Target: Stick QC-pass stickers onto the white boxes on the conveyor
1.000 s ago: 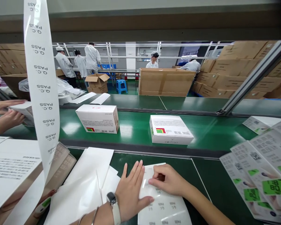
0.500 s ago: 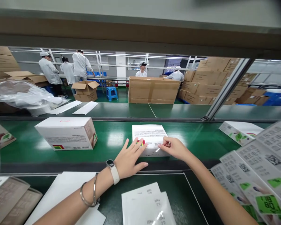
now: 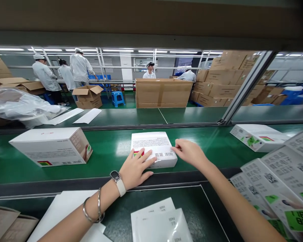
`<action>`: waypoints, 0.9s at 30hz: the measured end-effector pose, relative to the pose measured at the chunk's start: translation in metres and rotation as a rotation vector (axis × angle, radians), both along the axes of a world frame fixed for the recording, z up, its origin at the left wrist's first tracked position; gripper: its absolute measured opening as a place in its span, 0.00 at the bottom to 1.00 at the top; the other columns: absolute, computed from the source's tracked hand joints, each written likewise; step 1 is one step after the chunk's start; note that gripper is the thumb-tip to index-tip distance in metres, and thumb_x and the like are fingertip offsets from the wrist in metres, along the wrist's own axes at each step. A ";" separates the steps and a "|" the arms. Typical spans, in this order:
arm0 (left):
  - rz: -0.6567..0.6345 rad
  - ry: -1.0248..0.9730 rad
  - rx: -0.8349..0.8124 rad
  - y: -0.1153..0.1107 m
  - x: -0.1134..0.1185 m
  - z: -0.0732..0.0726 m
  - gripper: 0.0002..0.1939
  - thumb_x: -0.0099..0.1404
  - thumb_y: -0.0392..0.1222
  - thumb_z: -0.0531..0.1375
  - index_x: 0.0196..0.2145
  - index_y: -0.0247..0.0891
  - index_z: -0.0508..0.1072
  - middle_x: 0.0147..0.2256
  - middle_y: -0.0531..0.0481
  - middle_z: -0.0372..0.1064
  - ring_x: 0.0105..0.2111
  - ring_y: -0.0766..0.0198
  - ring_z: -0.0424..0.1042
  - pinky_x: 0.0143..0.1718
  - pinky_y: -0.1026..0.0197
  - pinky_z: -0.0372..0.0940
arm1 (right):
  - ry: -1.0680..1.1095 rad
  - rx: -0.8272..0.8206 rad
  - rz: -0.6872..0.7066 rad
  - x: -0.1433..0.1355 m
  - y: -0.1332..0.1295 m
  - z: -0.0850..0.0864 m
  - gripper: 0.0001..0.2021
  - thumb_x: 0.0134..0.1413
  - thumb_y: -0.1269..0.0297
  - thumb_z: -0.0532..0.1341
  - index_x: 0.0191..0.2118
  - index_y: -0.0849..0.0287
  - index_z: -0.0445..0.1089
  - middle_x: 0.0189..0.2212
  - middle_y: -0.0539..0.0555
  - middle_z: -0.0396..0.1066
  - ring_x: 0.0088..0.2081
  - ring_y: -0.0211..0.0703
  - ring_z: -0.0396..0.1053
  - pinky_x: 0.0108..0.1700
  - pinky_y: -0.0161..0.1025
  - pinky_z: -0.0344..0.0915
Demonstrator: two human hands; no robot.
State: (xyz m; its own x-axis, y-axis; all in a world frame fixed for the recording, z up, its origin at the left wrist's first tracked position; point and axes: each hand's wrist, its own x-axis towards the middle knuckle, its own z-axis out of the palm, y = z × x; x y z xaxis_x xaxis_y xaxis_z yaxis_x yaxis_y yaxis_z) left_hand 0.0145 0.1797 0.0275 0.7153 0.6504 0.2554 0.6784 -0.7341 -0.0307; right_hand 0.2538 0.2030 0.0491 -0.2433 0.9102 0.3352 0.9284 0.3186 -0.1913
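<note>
A white printed box (image 3: pixel 154 140) lies flat on the green conveyor belt in front of me, text and barcodes on its upper face. My left hand (image 3: pixel 136 165) is open, its spread fingers resting on the box's near left part and covering some of the coloured stripes. At the box's right edge, my right hand (image 3: pixel 192 153) has its fingers curled together, thumb tip by the corner near the barcode. Whether anything small is between those fingers is hidden. Clear sheets marked "QC PASS" (image 3: pixel 161 223) lie on the table below my hands.
Another white box (image 3: pixel 55 148) stands on the belt at left, and one lies at right (image 3: pixel 257 136). Printed flat cartons (image 3: pixel 280 188) are stacked at the near right. White sheets (image 3: pixel 65 208) lie under my left forearm. Across the belt are a large brown carton (image 3: pixel 164 94) and several people in white.
The boxes on the belt have shifted left in view, my left hand along with the middle one. My right hand has gone from above its barcode area to its right edge.
</note>
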 end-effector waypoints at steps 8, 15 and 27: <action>-0.072 0.054 0.054 0.016 -0.009 0.000 0.26 0.63 0.38 0.52 0.55 0.58 0.48 0.57 0.55 0.46 0.55 0.49 0.47 0.49 0.43 0.48 | 0.383 -0.054 -0.023 0.002 -0.006 -0.023 0.14 0.51 0.53 0.52 0.22 0.57 0.56 0.18 0.47 0.60 0.20 0.36 0.57 0.22 0.33 0.49; -0.054 -0.273 -0.194 0.002 -0.061 0.004 0.14 0.61 0.39 0.52 0.43 0.51 0.69 0.54 0.56 0.54 0.55 0.54 0.51 0.54 0.46 0.43 | 1.071 -0.222 -0.100 -0.024 0.026 -0.046 0.20 0.44 0.44 0.53 0.23 0.58 0.58 0.15 0.44 0.55 0.15 0.30 0.49 0.16 0.30 0.46; 0.188 -1.162 -0.663 0.045 -0.074 -0.006 0.29 0.60 0.46 0.55 0.56 0.38 0.49 0.52 0.43 0.56 0.50 0.56 0.60 0.48 0.53 0.60 | 1.434 -0.540 0.150 -0.073 0.037 -0.041 0.23 0.39 0.52 0.61 0.41 0.62 0.65 0.17 0.45 0.56 0.14 0.26 0.41 0.16 0.29 0.36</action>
